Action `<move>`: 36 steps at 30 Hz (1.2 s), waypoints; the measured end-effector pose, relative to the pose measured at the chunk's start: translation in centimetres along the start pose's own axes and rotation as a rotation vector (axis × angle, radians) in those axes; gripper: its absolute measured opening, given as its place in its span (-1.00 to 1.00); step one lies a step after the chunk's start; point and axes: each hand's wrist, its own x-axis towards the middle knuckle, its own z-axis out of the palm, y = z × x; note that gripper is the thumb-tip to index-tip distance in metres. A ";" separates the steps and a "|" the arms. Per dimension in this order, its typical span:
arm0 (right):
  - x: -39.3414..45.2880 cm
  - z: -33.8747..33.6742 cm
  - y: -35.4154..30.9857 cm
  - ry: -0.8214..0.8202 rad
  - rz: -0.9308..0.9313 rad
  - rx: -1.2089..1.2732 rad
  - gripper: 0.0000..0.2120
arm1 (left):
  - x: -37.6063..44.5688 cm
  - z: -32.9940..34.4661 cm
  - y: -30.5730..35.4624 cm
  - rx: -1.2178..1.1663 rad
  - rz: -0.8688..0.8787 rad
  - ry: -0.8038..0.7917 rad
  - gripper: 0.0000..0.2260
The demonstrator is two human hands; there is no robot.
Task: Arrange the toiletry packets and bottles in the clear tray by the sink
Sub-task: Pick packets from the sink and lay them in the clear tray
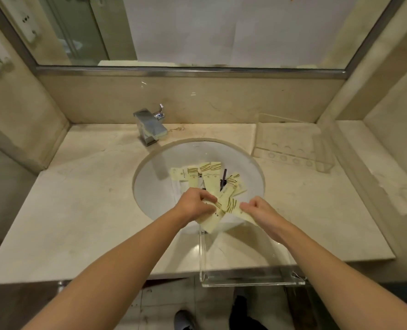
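Packets (209,186) fanned lengthwise in tray (250,279)

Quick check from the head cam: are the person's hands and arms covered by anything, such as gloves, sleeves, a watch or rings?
No. The left hand and the right hand are bare, with no gloves. Both forearms are uncovered up to the frame edge, so no sleeve shows. No watch, band or ring is visible on either.

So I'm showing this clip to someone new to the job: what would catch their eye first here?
Probably the fan of pale yellow toiletry packets spread over the sink basin, with the left hand and right hand both pinching packets at its near edge. Next, the clear tray jutting over the counter's front edge, and a second clear holder at the back right.
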 end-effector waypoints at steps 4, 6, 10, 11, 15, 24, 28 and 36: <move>-0.8 -0.6 1.2 -0.013 0.070 -0.037 -0.80 | 0.1 0.3 -1.0 0.033 -0.010 0.084 -0.84; -1.1 -1.1 1.4 -0.058 0.066 -0.113 -0.81 | 0.2 0.6 -1.4 0.041 -0.020 0.101 -0.78; -0.9 -2.2 2.0 -0.150 0.062 -0.265 -0.88 | 0.1 0.9 -1.9 -0.039 -0.029 0.026 -0.61; -0.8 -2.4 2.1 -0.179 0.051 -0.312 -0.91 | 0.1 1.0 -1.9 -0.047 -0.047 -0.012 -0.54; -0.5 -2.8 1.8 -0.264 -0.006 -0.513 -0.81 | 0.0 1.6 -1.7 0.021 -0.063 -0.022 -0.76; 0.3 -3.6 2.3 -0.378 -0.098 -0.838 -0.69 | -0.5 3.3 -1.7 0.289 0.012 0.014 -0.80; 0.3 -3.8 2.3 -0.435 -0.111 -0.938 -0.68 | -0.9 3.7 -2.2 0.447 0.016 -0.098 -0.74; 0.7 -3.6 3.2 -0.490 -0.253 -1.315 -0.76 | -1.0 5.0 -2.4 0.790 0.036 -0.272 -0.84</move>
